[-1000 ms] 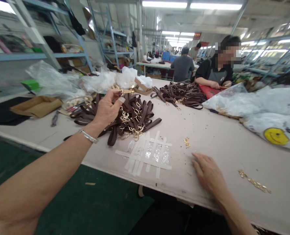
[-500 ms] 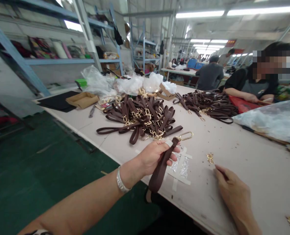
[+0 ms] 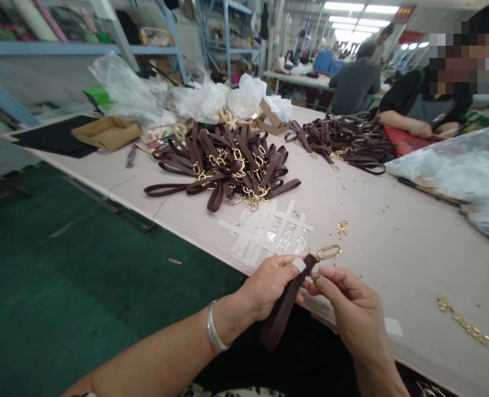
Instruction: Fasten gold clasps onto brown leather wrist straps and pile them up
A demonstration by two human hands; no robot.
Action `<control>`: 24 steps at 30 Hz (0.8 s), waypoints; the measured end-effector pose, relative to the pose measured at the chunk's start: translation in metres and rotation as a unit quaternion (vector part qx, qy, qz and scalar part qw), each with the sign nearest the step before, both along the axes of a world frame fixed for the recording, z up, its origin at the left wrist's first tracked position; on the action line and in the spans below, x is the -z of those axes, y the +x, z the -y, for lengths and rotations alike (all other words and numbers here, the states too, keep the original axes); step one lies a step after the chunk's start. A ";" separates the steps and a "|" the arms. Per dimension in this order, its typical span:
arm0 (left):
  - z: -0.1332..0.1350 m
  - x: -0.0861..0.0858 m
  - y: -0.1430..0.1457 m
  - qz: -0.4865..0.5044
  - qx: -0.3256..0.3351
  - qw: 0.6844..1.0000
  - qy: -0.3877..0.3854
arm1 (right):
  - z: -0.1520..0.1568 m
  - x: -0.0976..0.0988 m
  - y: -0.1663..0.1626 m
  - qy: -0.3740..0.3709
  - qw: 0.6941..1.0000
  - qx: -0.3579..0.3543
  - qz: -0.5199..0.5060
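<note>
My left hand (image 3: 271, 286) grips a dark brown wrist strap (image 3: 288, 309) close to its hardware end, with the loop hanging over the table edge. A gold oval ring (image 3: 329, 252) sticks out from the strap's top. White tape wraps my left thumb. Beside the strap, my right hand (image 3: 349, 303) is closed in a pinch on a small gold metal piece (image 3: 319, 275), whose exact shape is too small to make out. Beyond both hands lies a small heap of gold metal pieces (image 3: 342, 228). A large pile of similar brown straps (image 3: 244, 165) with gold hardware lies farther back.
A second strap pile (image 3: 343, 138) lies near a person (image 3: 422, 110) seated across the table (image 3: 372, 209). Tape strips (image 3: 264, 234) hold clear plastic to the tabletop. More gold pieces (image 3: 469, 325) trail at right. Plastic bags (image 3: 211, 99) and a cardboard tray (image 3: 107, 132) sit at the back.
My right hand has moved left from the small gold heap to the strap, now pinching a small gold piece. My left hand still grips the strap, and the view has tilted down.
</note>
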State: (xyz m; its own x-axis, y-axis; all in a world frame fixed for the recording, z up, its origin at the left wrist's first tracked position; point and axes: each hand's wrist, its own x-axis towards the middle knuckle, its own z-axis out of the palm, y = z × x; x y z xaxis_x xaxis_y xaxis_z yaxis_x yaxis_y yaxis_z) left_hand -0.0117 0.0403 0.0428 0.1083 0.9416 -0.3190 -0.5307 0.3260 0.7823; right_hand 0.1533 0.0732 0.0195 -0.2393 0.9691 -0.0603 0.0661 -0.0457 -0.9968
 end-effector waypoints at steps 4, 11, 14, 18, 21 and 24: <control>0.005 -0.004 0.003 -0.064 0.020 0.998 0.010 | 0.000 0.004 0.003 0.009 1.000 0.005 -0.002; 0.008 -0.003 0.004 -0.121 0.048 0.991 0.017 | 0.003 0.004 0.001 -0.010 1.000 0.027 -0.004; 0.011 -0.003 0.004 -0.182 0.064 0.980 0.050 | 0.008 0.000 -0.003 0.006 0.998 0.037 -0.042; 0.015 0.007 0.006 -0.265 0.063 0.959 0.083 | 0.012 0.000 -0.003 -0.005 0.995 0.043 -0.086; 0.017 0.016 0.012 -0.292 0.070 0.949 0.093 | 0.016 0.001 0.002 -0.024 0.997 0.048 -0.057; 0.020 0.021 0.021 -0.291 0.083 0.950 0.077 | 0.020 0.000 0.009 -0.026 0.996 0.044 -0.068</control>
State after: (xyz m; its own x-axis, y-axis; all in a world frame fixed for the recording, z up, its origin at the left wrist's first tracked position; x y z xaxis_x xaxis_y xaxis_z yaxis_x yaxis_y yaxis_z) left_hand 0.0091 0.0203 0.0220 0.1066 0.9673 -0.2300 0.0557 0.2251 0.9727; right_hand 0.1620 0.0536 0.0197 -0.1636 0.9830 -0.0831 -0.0751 -0.0964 -0.9925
